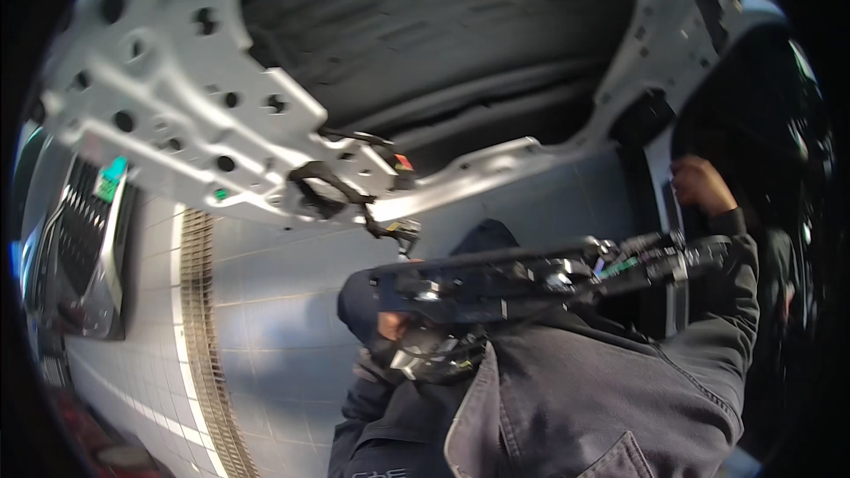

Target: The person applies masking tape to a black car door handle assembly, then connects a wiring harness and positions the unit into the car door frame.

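Note:
My left hand (391, 326) is partly hidden at the left end of a long black assembly (522, 281). Its visible fingers look closed on it. The assembly lies crosswise in front of my dark jacket, with shiny metal fittings and thin cables along it. Just below this hand hangs a rounded part, black and clear (434, 358). Farther right, my right hand (706, 186) is raised beside a pale upright edge (662, 184), its fingers curled. Blur hides what they hold, if anything. A dark wiring harness (354, 199) dangles from the bare silver metal panel (177, 97).
The holed silver panel surrounds a large opening with a dark lining (434, 35). Below it is a tiled floor (274, 336) with a drain grate (208, 327). At far left stands a dark slotted part (84, 239) with a green tag. Dark bodywork (761, 106) bounds the right.

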A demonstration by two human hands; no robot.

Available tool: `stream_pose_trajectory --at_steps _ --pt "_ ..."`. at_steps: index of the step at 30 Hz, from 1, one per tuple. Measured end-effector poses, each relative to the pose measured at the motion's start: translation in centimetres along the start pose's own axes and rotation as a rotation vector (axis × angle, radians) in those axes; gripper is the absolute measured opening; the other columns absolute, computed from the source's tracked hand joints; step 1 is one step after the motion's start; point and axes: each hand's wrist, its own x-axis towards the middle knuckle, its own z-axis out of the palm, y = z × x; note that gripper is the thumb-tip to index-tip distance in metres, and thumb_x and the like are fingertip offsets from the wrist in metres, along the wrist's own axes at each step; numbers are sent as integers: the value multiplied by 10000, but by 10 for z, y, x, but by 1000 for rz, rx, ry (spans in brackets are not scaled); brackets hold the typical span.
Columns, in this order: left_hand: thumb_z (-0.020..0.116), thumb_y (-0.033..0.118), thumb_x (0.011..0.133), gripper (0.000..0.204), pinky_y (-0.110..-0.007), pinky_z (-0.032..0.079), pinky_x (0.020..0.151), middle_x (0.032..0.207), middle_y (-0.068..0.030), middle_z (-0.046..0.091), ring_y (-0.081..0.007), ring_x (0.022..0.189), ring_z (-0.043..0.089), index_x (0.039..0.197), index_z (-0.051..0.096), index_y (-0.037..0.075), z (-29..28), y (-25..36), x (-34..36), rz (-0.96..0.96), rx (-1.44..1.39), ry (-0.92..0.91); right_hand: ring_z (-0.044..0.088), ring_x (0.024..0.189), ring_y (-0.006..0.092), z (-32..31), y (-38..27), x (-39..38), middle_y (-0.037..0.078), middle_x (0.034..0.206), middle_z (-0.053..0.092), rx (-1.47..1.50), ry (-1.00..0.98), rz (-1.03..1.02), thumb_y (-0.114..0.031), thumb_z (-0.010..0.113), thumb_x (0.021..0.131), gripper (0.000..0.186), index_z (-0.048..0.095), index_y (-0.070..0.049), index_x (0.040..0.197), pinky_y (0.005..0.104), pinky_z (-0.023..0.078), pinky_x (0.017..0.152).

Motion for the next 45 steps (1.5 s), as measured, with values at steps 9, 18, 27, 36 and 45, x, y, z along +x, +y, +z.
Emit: stream_pose_trajectory --at_steps 9,18,27,36,45 --pt "567 355 1019 435 -323 594 558 1047 -172 693 -259 696 692 1281 565 8 -43 -16 24 -144 -27 -92 627 988 174 8 -86 -132 64 1024 637 -308 498 -824 -70 704 800 433 643 -8 1224 302 502 891" --pt "582 496 952 615 -368 549 707 966 -238 696 -291 798 676 1177 607 -76 -39 -31 16 -159 2 -279 555 1248 312 116 -98 -78 124 1298 579 -1298 -28 -1044 -332 946 558 1027 461 -79 1427 531 366 1156" --pt "580 179 998 309 -272 557 658 1078 -163 704 -179 746 669 1237 606 -17 12 -39 26 -127 110 -202 614 1105 297 120 -87 -53 122 1204 605 -1034 -255 -1037 -367 926 612 947 495 -52 1394 431 467 1023" --pt "542 168 998 300 -228 515 629 1055 -119 715 -120 728 646 1215 629 -20 24 -39 36 -164 192 -148 655 915 263 153 -54 -51 92 974 615 -1115 -55 -979 -355 894 646 1003 427 -25 1470 392 507 864" --pt "551 401 1028 493 -294 572 682 1100 -185 694 -230 806 689 1267 595 -28 21 -39 43 -151 190 -120 677 953 286 163 -41 -34 120 1013 640 -1065 -89 -936 -409 881 655 842 520 0 1296 425 537 874"
